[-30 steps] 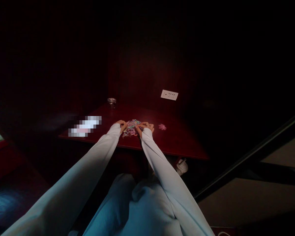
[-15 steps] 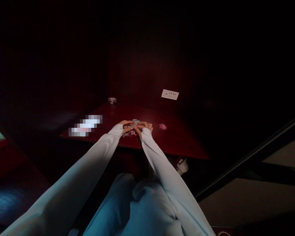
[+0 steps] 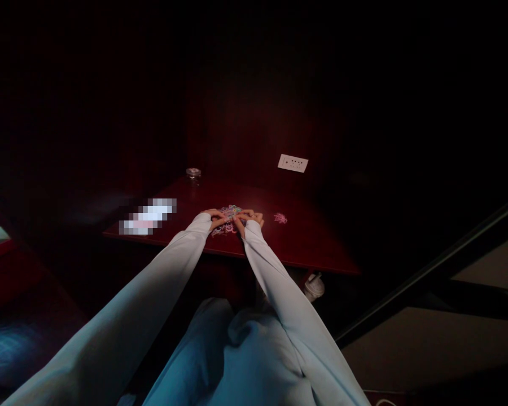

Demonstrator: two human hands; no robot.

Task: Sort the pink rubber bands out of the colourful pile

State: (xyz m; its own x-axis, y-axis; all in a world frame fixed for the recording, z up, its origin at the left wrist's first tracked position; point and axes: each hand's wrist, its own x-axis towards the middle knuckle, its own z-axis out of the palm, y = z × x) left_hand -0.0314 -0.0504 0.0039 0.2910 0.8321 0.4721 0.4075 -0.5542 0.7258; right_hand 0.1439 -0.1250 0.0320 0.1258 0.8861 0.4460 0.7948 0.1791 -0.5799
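Observation:
A tangled pile of small multicoloured hair ties (image 3: 229,229) lies near the front edge of the dark red desk (image 3: 305,248). Over its left side, my left hand (image 3: 217,219) has thumb and fingertips drawn together in a pinch among the loops. My right hand (image 3: 248,217) meets it from the other side, its thumb and index finger also closed on the hair ties close to the left fingertips. The exact strands held are too small to make out. To the right of my right hand sits a separate little heap of pink hair ties (image 3: 280,218).
A clear lidded jar (image 3: 193,173) stands at the back left of the desk. Nearer on the left lies a bright, pixelated flat object (image 3: 148,216). A white socket plate (image 3: 293,163) is on the back wall. Below the desk edge is a pale rounded object (image 3: 314,286).
My left hand's thumb and fingers have closed together into a pinch, uncovering more of the pile. My right hand has barely shifted. The pink heap is unchanged.

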